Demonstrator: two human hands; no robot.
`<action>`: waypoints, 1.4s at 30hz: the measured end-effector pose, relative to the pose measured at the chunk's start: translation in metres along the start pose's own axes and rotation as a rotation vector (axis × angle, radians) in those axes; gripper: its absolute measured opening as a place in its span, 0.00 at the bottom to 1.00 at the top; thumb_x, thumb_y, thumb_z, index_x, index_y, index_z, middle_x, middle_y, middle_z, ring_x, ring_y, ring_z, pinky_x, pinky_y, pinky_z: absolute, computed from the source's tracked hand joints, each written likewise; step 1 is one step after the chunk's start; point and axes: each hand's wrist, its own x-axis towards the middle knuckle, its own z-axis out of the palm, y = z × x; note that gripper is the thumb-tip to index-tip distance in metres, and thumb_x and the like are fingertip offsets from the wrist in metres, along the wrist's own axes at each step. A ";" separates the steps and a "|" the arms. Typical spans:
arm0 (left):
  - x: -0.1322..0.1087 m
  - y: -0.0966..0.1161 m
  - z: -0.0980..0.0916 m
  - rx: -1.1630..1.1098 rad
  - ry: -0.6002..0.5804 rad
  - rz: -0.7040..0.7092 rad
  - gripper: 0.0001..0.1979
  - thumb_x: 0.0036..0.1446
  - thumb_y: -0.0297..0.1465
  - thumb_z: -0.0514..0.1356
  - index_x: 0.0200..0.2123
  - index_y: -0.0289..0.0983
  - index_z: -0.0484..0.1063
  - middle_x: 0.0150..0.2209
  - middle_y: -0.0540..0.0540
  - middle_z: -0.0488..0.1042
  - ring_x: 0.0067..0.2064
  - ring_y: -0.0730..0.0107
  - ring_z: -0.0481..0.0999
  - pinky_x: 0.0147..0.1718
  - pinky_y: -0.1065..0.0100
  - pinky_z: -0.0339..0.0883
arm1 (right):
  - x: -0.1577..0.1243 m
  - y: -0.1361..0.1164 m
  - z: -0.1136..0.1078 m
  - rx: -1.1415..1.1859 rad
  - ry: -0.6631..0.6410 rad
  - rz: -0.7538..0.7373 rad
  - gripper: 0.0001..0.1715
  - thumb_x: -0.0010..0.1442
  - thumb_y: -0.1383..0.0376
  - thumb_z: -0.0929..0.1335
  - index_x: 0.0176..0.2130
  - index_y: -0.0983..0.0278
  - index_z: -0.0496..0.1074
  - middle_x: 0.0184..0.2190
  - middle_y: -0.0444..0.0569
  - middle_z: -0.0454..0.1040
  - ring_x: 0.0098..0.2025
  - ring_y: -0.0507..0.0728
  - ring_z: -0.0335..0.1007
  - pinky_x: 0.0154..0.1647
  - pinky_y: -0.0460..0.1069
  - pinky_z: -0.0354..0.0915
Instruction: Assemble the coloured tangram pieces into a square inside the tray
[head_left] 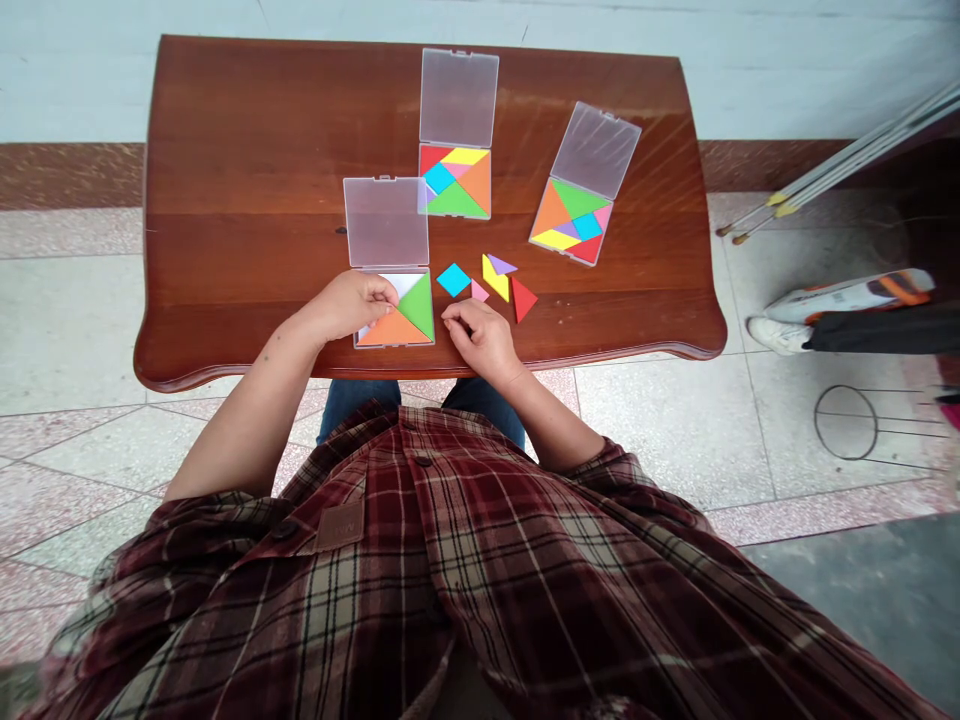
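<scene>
An open clear tangram case (384, 222) lies near the front of the wooden table (247, 150). Its tray holds a green triangle (418, 304) and an orange triangle (394, 329). My left hand (352, 303) rests curled on the tray's left part, fingertips pressing on the pieces. My right hand (482, 334) sits just right of the tray, fingers curled, touching the table beside a small pink piece (478, 291). Loose beside it lie a blue square (453, 279), a yellow piece (495, 277), a purple piece (501, 264) and a red triangle (522, 299).
Two more open cases hold full tangram sets: one at the table's middle back (455, 181), one tilted at the right (571, 221). Another person's white shoe (778, 334) and metal rods (825, 170) are on the tiled floor at right.
</scene>
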 end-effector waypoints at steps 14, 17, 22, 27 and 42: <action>0.003 -0.009 0.000 0.061 0.023 0.050 0.05 0.53 0.30 0.58 0.30 0.36 0.73 0.23 0.53 0.69 0.26 0.77 0.66 0.32 0.69 0.63 | 0.000 -0.001 -0.001 -0.023 -0.023 0.019 0.10 0.64 0.67 0.61 0.36 0.60 0.72 0.35 0.48 0.76 0.41 0.56 0.72 0.45 0.51 0.66; 0.003 -0.010 0.001 0.092 0.016 0.039 0.05 0.53 0.30 0.58 0.31 0.37 0.74 0.24 0.53 0.69 0.25 0.77 0.65 0.32 0.69 0.63 | 0.000 -0.001 -0.002 -0.024 -0.013 0.009 0.10 0.64 0.67 0.61 0.36 0.61 0.72 0.35 0.49 0.76 0.41 0.56 0.72 0.45 0.51 0.67; 0.001 -0.003 0.001 0.128 0.021 0.066 0.05 0.53 0.29 0.57 0.30 0.37 0.73 0.23 0.54 0.66 0.26 0.77 0.64 0.33 0.69 0.62 | 0.000 -0.002 -0.002 -0.026 -0.015 0.010 0.10 0.64 0.67 0.61 0.36 0.61 0.71 0.35 0.49 0.76 0.40 0.57 0.72 0.45 0.52 0.67; -0.005 0.005 0.002 0.188 0.084 0.138 0.05 0.54 0.28 0.56 0.28 0.37 0.71 0.22 0.54 0.63 0.28 0.75 0.64 0.35 0.68 0.61 | 0.000 -0.002 -0.002 0.000 -0.015 0.016 0.09 0.64 0.67 0.62 0.35 0.61 0.71 0.34 0.49 0.75 0.40 0.56 0.71 0.45 0.52 0.66; -0.023 -0.004 -0.008 0.267 0.189 0.161 0.07 0.55 0.26 0.56 0.34 0.36 0.75 0.33 0.49 0.71 0.35 0.73 0.70 0.40 0.68 0.65 | -0.001 -0.002 -0.003 -0.011 -0.034 0.046 0.10 0.64 0.66 0.61 0.35 0.61 0.71 0.36 0.49 0.76 0.41 0.56 0.72 0.45 0.52 0.67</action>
